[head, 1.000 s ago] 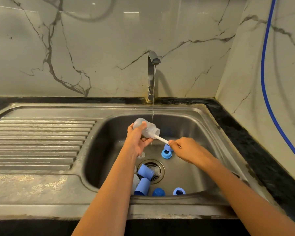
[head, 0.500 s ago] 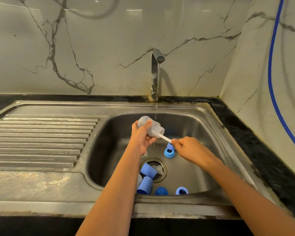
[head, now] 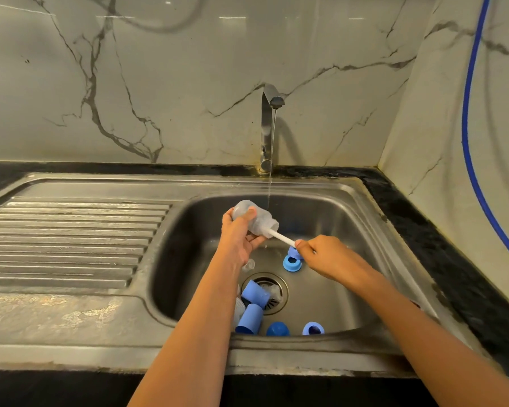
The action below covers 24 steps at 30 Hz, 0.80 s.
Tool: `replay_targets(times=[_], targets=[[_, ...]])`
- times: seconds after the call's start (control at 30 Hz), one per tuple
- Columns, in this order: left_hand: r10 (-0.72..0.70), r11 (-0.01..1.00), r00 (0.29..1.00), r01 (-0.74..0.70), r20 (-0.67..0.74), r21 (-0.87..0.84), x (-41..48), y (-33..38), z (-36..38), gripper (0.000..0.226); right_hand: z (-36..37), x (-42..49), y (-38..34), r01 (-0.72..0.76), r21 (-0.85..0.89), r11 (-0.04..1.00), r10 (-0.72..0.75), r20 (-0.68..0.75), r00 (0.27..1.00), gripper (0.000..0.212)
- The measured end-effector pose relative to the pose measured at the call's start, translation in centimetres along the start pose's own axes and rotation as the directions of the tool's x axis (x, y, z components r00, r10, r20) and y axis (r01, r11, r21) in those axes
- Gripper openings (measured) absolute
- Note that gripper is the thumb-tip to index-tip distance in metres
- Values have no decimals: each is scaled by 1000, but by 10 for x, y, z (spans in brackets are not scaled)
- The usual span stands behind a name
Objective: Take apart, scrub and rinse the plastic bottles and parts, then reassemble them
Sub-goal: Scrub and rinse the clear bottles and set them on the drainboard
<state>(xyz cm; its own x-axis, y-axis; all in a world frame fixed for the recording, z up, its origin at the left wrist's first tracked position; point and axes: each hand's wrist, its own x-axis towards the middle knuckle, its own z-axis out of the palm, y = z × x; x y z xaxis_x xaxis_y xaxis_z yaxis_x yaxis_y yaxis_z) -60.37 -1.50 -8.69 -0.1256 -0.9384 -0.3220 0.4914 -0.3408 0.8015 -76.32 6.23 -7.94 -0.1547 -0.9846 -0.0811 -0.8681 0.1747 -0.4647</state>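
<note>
Sideways, clear bottle point(head: 254, 220) within left fingers point(head: 251, 213), brush handle point(head: 281, 237) between right fingers point(head: 301, 245).

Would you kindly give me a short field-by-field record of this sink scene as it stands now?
left hand: left hand grips the clear bottle, tilted, mouth towards the right
right hand: right hand pinches the white brush handle, which enters the bottle's mouth
tap: tap running a thin stream
sink: sink holds loose blue parts around the drain
stage: scrubbing the bottle's inside
</note>
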Motion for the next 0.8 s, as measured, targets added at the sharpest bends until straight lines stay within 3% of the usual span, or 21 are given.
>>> replay_targets(times=[0.17, 0.33, 0.47, 0.57, 0.7, 0.8], targets=[[-4, 994, 1000, 3, -14, -113, 0, 2, 2, 48, 0, 1, -4, 6, 50, 999, 0, -112, 994, 51], [20, 997, 1000, -20, 5, -71, -2, -2, 4, 40, 9, 10, -6, -110, -1, 994, 110, -40, 993, 51], [35, 998, 999, -33, 37, -47, 0, 0, 0, 41, 4, 4, -4, -17, 9, 1000, 17, 16, 1000, 50], [-14, 993, 999, 19, 38, -113, 0, 3, 0, 44, -3, -2, 0, 37, 64, 997, -34, -45, 998, 51], [-55, 990, 997, 62, 56, -124, -2, 0, 5, 47, 1, 3, -1, -20, 112, 993, 37, -146, 989, 50], [-39, 995, 996, 45, 74, -86, -3, -1, 6, 46, 6, 5, -4, -81, 11, 997, 82, -107, 991, 50]])
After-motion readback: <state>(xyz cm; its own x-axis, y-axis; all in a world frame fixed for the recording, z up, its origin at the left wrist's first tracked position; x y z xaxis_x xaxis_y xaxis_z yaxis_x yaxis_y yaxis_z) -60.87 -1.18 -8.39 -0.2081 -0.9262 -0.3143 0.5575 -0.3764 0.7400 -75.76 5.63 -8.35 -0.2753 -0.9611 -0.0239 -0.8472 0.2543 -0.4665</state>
